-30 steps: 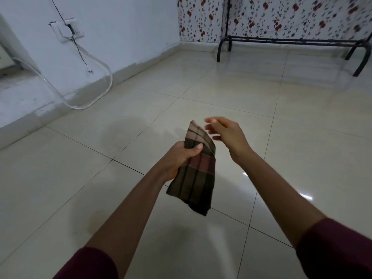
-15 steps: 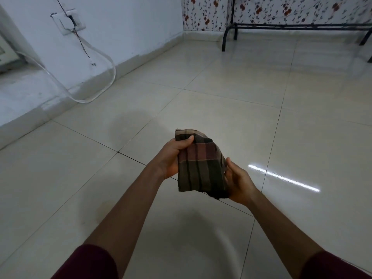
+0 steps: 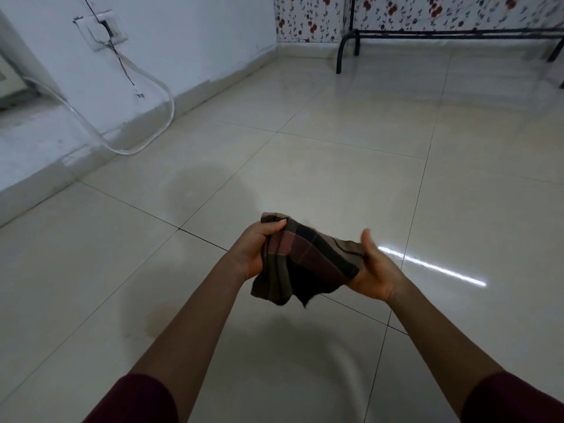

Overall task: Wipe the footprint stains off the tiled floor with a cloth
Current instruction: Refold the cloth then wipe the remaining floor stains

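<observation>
A dark checked cloth [image 3: 305, 261], brown, black and dull red, is held in the air between both hands above the cream tiled floor [image 3: 335, 172]. My left hand [image 3: 254, 248] grips its left edge with the thumb on top. My right hand [image 3: 374, 270] holds the right edge from beneath, palm up, fingers partly hidden under the fabric. A loose corner hangs down below. A faint yellowish stain [image 3: 158, 319] marks the tile beside my left forearm. A dull patch [image 3: 207, 190] lies on the tiles farther ahead.
A white wall with a socket plate [image 3: 100, 29] and a looping clear hose [image 3: 146, 138] runs along the left. A black metal frame [image 3: 442, 35] stands against the floral wall at the back. A bright light streak [image 3: 433, 265] reflects on the floor at right.
My right hand, free a second ago, has come under the cloth and taken its right edge. Both hands have pulled the cloth wider apart, and the view has tilted down.
</observation>
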